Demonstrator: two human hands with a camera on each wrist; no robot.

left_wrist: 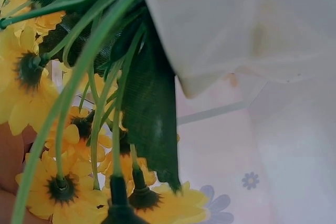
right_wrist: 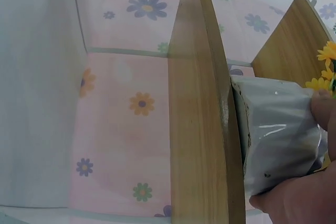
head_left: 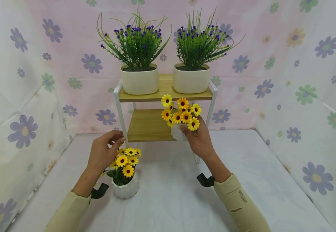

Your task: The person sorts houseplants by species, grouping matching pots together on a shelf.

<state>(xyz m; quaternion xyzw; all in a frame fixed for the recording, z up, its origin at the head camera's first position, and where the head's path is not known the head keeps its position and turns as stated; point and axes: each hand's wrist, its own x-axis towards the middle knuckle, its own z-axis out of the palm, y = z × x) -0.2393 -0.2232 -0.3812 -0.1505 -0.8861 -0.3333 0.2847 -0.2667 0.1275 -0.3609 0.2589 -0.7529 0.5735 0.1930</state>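
While my right hand [head_left: 199, 139] grips white pot [head_left: 176, 132] of yellow flowers [head_left: 182, 112] at front of lower shelf [head_left: 148, 125], base could catch if held low. Left hand [head_left: 102, 153] beside shelf leg [head_left: 121, 116], grip unclear; careless lowering could tip second flowerpot [head_left: 127, 188].

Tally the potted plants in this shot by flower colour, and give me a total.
Purple-flowered potted plants: 2
Yellow-flowered potted plants: 2 (the one in the right hand also shows orange blooms)
Total: 4
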